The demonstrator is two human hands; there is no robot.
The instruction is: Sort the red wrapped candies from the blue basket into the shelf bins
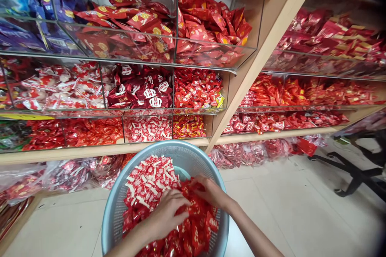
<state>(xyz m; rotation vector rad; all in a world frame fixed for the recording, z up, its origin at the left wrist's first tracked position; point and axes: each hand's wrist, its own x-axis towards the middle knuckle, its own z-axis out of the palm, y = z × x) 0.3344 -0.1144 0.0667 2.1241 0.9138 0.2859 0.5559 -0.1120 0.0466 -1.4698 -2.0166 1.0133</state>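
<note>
A blue-grey plastic basket (109,209) holds wrapped candies in front of me. Small red-and-white candies (147,180) are heaped at its back left; shiny red wrapped candies (197,225) fill the right and front. Over the middle of the heap is my left hand (169,213), thumb apart from its slightly bent fingers, with nothing visibly gripped. Close by on the right, my right hand (212,193) reaches in over the rim. Its fingers curl down onto the red wrapped candies, and the fingertips are partly hidden among them.
Behind the basket rise wooden shelves (265,44) with clear bins of red, maroon and blue packets (57,4). Bagged candies (72,174) lie beneath the lowest shelf. A black chair base (352,172) stands on the tiled floor (271,204) at right.
</note>
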